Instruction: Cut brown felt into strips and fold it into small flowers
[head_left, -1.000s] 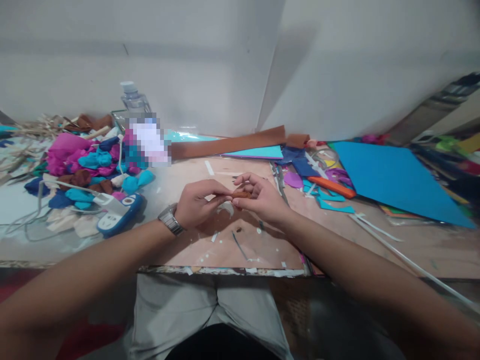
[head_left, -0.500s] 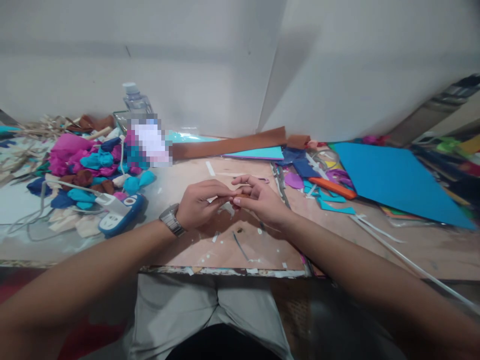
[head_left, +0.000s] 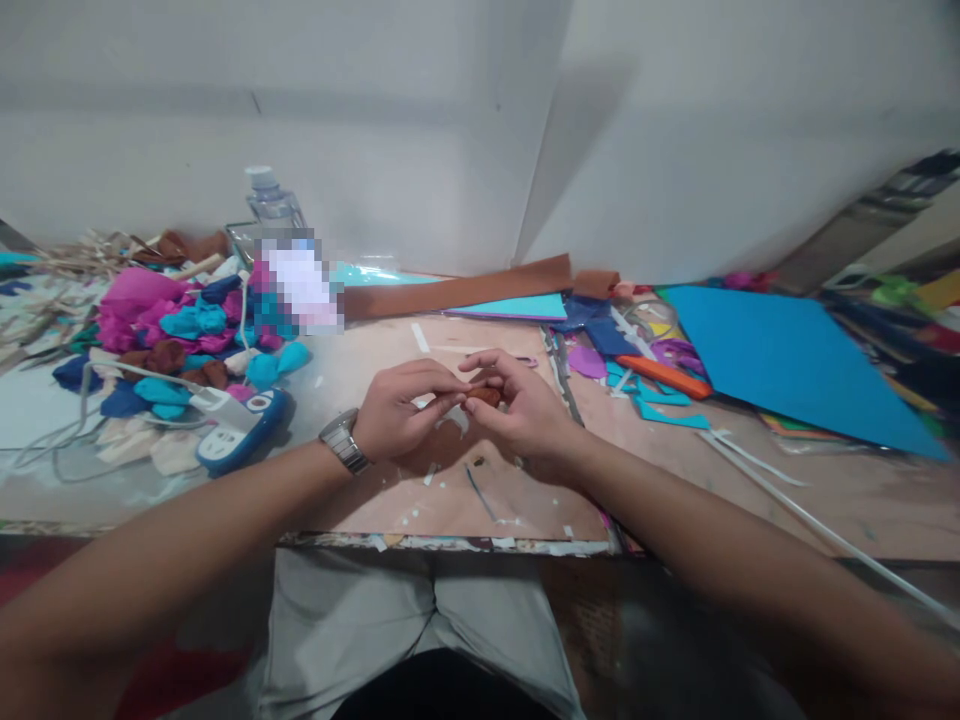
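Note:
Between my two hands, above the middle of the table (head_left: 390, 500), is a small brown crumpled piece, likely paper (head_left: 484, 396). My left hand (head_left: 409, 405), with a metal watch (head_left: 343, 440) on its wrist, pinches the left end of this piece between thumb and fingertips. Curled around its right side is my right hand (head_left: 529, 405), thumb below and fingers above, with the index finger raised. A long brown paper strip (head_left: 457, 288) lies behind the hands. White scraps and a thin dark strip (head_left: 480, 490) lie on the table in front of them.
To the left sit a heap of coloured crumpled paper pieces (head_left: 191, 320), a blue power strip (head_left: 244, 430) with a cable, and a clear bottle (head_left: 274, 205). An orange cutter (head_left: 664, 376), blue scraps and a large blue sheet (head_left: 802, 360) lie to the right. A wall (head_left: 375, 130) stands behind.
My right thumb has shifted down and away, so more of the brown piece shows. The left hand has hardly moved.

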